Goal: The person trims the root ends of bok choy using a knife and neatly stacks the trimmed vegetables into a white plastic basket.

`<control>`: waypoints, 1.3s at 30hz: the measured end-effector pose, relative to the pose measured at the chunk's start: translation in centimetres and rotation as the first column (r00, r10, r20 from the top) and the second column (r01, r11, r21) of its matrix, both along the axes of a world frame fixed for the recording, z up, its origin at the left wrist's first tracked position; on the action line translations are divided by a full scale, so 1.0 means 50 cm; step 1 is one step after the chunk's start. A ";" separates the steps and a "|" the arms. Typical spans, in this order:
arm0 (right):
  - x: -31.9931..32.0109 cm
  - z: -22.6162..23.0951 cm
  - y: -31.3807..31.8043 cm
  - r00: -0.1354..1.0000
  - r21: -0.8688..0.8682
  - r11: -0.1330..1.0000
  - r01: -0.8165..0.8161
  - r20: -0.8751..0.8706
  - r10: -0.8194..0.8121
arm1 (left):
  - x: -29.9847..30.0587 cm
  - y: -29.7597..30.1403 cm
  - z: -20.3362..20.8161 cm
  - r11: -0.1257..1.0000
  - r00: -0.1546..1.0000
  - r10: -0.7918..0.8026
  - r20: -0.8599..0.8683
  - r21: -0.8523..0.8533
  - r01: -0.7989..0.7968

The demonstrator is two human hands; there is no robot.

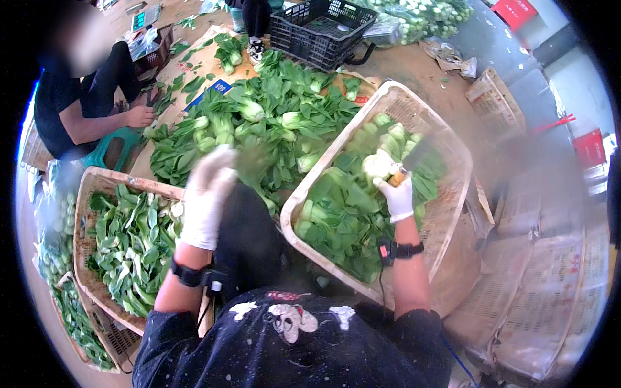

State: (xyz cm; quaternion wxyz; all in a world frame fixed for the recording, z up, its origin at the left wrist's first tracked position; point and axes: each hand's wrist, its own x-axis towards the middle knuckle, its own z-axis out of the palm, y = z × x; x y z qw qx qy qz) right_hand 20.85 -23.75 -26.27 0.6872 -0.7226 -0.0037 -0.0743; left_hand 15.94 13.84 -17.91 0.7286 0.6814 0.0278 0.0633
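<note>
My right hand point(396, 199), in a white glove, is closed around the yellow-brown handle of a knife point(399, 176). Its dark blade is blurred and points up and away. Right at those fingers is the pale base of a bok choy point(377, 166); whether they hold it too, I cannot tell. This hand is over a pale plastic crate point(301, 249) with bok choy point(343, 207) inside. My left hand point(210, 191), also gloved in white, is at the near edge of a big heap of loose bok choy point(259, 123). Motion smears its fingers.
Left of me, another worn crate point(83, 239) holds cut green leaves point(132, 242). A person point(84, 116) sits at the far left near a teal stool point(111, 150). Beyond the heap stand a black crate point(310, 39) and bagged greens point(427, 19). Crates point(543, 284) lie at right.
</note>
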 end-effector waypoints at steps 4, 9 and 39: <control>-0.096 0.165 0.187 0.892 0.250 0.856 -0.452 0.156 0.425 | -0.020 -0.080 0.050 0.815 0.857 -0.421 0.298 0.539 0.212; -0.133 0.229 0.386 0.845 0.130 0.847 -0.516 0.237 0.479 | -0.102 0.012 0.068 0.926 0.927 -0.371 0.052 -0.060 0.373; -0.281 0.075 0.865 0.559 -0.936 0.324 -0.137 0.197 0.805 | -0.448 0.354 -0.099 0.763 0.769 0.638 -0.023 0.153 -0.628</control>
